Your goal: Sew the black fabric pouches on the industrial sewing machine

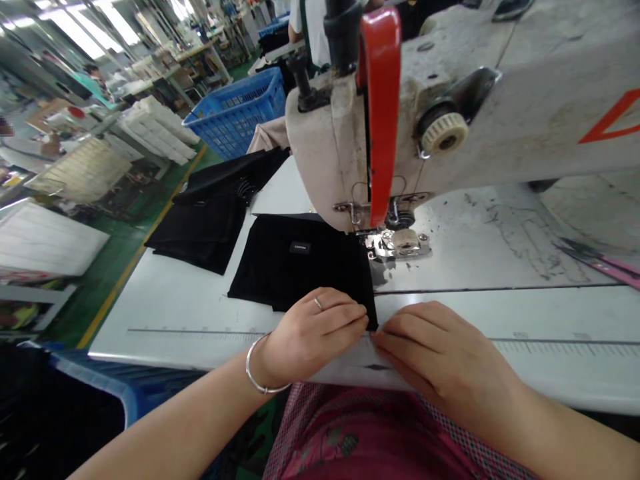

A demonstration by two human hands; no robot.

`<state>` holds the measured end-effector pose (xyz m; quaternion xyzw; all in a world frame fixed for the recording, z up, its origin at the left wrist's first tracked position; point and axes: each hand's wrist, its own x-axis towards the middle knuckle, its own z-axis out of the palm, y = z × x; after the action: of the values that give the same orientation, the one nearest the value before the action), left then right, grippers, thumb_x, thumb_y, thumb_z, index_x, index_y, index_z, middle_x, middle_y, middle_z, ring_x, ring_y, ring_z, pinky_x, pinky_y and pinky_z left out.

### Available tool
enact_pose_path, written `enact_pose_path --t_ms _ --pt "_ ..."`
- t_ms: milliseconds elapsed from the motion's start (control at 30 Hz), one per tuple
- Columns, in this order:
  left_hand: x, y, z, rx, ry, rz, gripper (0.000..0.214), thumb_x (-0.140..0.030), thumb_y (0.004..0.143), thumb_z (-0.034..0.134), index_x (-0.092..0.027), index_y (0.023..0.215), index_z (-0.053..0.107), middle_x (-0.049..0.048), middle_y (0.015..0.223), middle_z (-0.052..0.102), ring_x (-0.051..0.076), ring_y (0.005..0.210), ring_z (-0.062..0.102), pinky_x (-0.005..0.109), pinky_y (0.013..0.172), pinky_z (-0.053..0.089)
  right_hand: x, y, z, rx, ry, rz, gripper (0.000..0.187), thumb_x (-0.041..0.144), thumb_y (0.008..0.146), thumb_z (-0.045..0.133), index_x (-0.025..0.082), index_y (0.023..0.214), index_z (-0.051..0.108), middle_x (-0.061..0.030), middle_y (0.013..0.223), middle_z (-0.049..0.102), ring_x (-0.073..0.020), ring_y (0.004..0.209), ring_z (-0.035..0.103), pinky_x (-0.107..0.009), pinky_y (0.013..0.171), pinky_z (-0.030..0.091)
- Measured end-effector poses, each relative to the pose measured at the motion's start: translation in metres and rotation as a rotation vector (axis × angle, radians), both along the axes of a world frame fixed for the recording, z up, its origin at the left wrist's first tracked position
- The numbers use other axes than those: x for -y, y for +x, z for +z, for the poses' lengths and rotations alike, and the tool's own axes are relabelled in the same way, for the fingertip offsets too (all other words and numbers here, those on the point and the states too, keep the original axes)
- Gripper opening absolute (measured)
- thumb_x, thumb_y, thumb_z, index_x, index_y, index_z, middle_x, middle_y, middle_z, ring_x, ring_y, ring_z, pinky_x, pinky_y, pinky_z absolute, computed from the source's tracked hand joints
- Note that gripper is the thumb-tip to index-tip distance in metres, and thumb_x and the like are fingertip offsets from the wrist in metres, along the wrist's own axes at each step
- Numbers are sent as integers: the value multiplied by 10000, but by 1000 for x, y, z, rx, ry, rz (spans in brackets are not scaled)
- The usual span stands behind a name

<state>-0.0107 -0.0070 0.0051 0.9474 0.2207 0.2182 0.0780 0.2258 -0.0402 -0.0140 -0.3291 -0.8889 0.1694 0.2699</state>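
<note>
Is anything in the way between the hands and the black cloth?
No, nothing visible is. The left hand rests on the black cloth at its near edge, and the right hand sits right beside its corner.

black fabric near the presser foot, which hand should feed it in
Left hand, probably: its fingers rest on the black fabric; the right hand sits mostly on the pale strip.

black fabric's label (300, 247) too small to read, sewing machine head (465, 60) cut off by top edge
</note>
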Motion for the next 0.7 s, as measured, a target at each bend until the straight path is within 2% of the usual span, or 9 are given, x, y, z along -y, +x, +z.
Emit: enact_pose_path --t_ms 133,533,700 --pt "-1 -1 -1 14 -39 -34 250 -82 943 505 -96 1182 576 77 1150 657 187 1102 581 359 966 530 -1 -1 1 3 7 5 187 118 915 531 178 1051 645 -44 888 607 -210 857 527 -389 773 442" --pt "-1 4 -1 32 -49 -28 237 -103 945 514 -100 1170 590 71 1129 672 193 1136 577 376 1003 518 -1 -3 2 -36 14 -16 176 112 909 522 184 1007 650 -36 841 596 -202 822 532 -383 743 463" --pt "-4 4 1 30 -62 -51 184 -92 943 496 -99 1076 624 57 1078 690 158 1124 596 321 1053 492 -1 -3 0 -91 39 -83 163 134 911 533 157 1041 629 -73 1067 625 -205 954 565 -387 843 489"
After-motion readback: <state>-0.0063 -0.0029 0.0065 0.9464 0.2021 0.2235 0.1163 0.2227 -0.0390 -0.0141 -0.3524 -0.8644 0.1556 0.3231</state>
